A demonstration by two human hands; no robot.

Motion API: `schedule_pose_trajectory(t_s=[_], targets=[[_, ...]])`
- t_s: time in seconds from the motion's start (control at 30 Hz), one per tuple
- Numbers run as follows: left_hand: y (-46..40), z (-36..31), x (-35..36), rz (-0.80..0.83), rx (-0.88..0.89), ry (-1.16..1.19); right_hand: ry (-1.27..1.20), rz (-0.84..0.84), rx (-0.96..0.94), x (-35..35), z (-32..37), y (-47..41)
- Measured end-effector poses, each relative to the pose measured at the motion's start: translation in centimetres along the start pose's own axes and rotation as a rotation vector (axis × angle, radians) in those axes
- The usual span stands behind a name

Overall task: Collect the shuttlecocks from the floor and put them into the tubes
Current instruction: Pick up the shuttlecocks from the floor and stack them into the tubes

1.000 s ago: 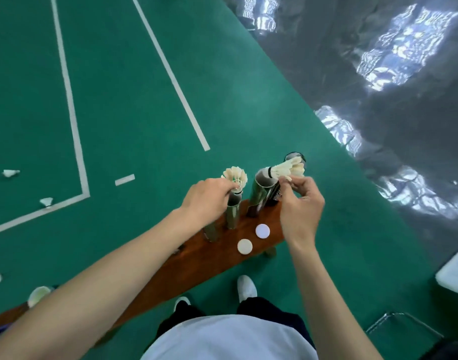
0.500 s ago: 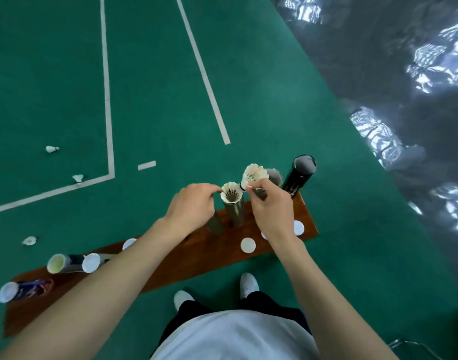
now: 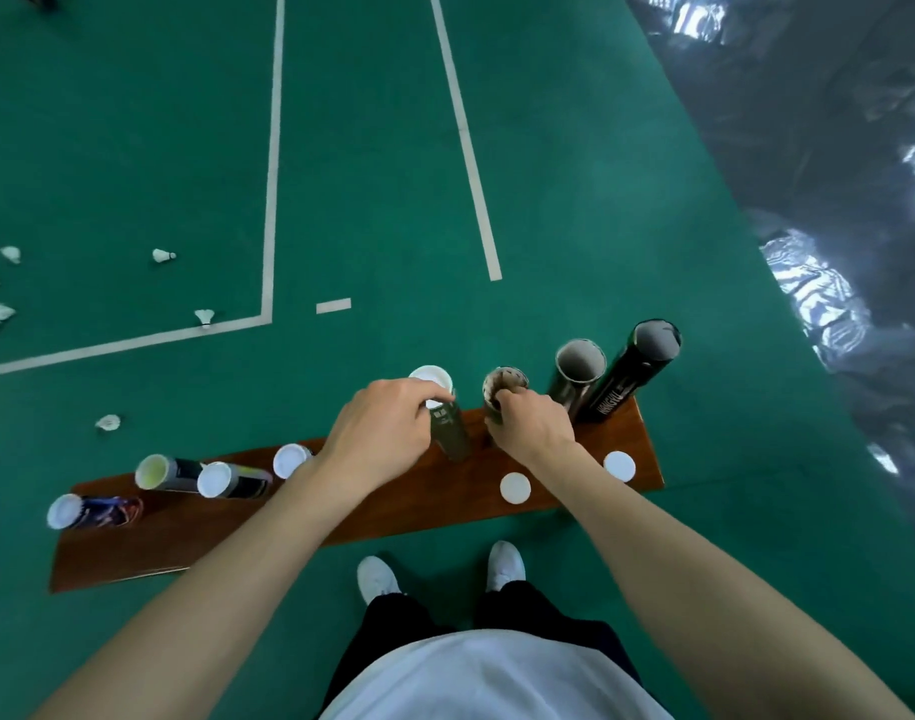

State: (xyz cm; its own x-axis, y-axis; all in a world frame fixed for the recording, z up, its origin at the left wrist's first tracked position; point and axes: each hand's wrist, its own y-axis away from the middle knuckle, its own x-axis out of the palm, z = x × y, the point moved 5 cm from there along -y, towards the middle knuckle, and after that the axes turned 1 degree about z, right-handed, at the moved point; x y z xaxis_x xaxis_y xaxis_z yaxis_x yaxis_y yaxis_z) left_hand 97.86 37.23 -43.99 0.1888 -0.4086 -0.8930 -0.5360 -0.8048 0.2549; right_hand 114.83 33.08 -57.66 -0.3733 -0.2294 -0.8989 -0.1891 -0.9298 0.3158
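**Tubes filling, floor not yet clear**

The open tube (image 3: 505,389) stands on the wooden bench (image 3: 590,491); the right hand (image 3: 536,426) curls its fingers at the rim, apparently pushing a shuttlecock down. At its 9 o'clock, the left hand (image 3: 380,433) grips a white-topped tube (image 3: 437,402). Two empty tubes (image 3: 580,363) stand toward 3 o'clock, and loose caps (image 3: 515,488) lie at 6. Several shuttlecocks (image 3: 163,256) lie on the floor toward 10 o'clock, so much collecting remains.

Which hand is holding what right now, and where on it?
Left hand grips the capped tube near its top, just under the white cap. Right hand holds the open tube at its rim, fingertips at the mouth.
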Motion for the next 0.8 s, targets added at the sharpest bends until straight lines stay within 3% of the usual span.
schedule_pose_trajectory(t_s=[0.27, 0.5, 0.63, 0.8], targets=[[0.3, 0.0, -0.4, -0.011, -0.01, -0.004, 0.042, 0.051, -0.012, -0.7, 1.0, -1.9], [0.3, -0.3, -3.0, -0.068, 0.058, 0.072, -0.008, -0.143, -0.104, -4.1, 1.5, 0.8], [1.9, 0.8, -6.6, -0.135, 0.101, 0.084, -0.208, -0.316, -0.08, -7.9, 3.0, 3.6], [7.7, 5.9, -13.2, -0.297, 0.034, 0.059, -0.391, -0.533, -0.345, -15.2, 13.6, 6.6]])
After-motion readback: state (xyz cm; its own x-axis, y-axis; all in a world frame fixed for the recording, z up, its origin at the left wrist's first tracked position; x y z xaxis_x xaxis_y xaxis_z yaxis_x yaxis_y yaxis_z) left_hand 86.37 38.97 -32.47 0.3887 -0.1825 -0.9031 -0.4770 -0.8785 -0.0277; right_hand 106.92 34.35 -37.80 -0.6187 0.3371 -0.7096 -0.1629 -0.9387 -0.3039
